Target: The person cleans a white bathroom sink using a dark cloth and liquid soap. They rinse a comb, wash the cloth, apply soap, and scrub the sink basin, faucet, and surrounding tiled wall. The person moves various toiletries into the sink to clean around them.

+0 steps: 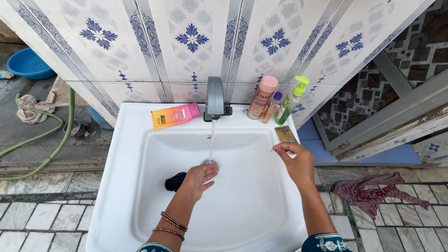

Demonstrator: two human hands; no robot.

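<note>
White sink (140, 205) fills the foreground; the left hand (199, 179) lies open under running water beside a black cloth (175, 182), the right hand (295, 161) pinches a thin stick (272, 150). Beyond stand the tap (214, 98), bottles (262, 97), and tiled wall (186, 42).

White sink (116, 186), orange-pink tube (175, 115), blue flower-pattern wall tiles (191, 38), black cloth (175, 181), green hose (46, 140)

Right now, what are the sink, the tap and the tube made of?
The sink looks like glazed white ceramic: smooth, glossy, with soft reflections. The tap seems to be metal with a dull grey finish, though coated plastic is possible. The tube looks like soft, shiny plastic in orange and pink, flat at one end. The left hand is under the water.
</note>
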